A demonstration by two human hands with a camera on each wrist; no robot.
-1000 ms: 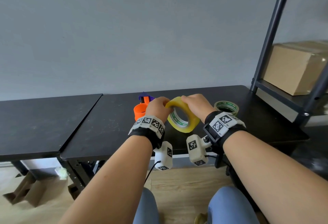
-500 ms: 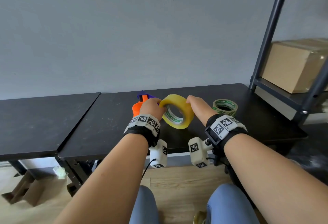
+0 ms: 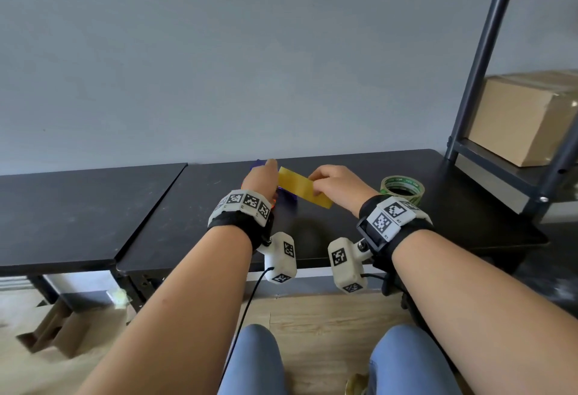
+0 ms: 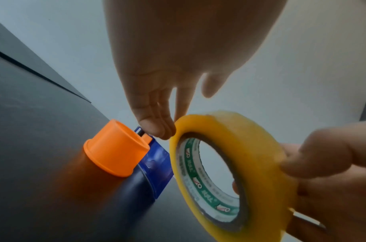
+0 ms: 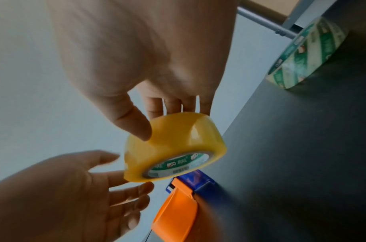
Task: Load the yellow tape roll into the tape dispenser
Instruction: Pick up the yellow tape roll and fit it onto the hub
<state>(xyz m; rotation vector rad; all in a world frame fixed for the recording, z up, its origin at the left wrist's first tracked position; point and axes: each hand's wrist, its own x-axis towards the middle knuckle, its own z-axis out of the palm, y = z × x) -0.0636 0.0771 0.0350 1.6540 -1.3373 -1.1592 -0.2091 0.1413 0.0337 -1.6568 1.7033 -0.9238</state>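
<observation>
My right hand (image 5: 167, 118) pinches the yellow tape roll (image 5: 173, 144) between thumb and fingers and holds it just above the table. From the head view the yellow tape roll (image 3: 300, 188) shows edge-on between both hands. My left hand (image 4: 161, 126) has straight fingers; one fingertip touches the roll's rim (image 4: 177, 129). The tape dispenser lies on the table below them, with an orange hub (image 4: 115, 152) and a blue body (image 4: 157, 165). In the head view my left hand (image 3: 261, 180) hides most of it.
A second roll, clear with green print (image 3: 403, 188), lies flat on the black table (image 3: 344, 232) right of my right hand. A metal shelf (image 3: 475, 87) with a cardboard box (image 3: 525, 119) stands at the right. A second black table (image 3: 78, 206) adjoins on the left.
The yellow roll has turned from facing me to edge-on and moved toward the dispenser. My left hand has let go of it and straightened its fingers; the right hand still holds it.
</observation>
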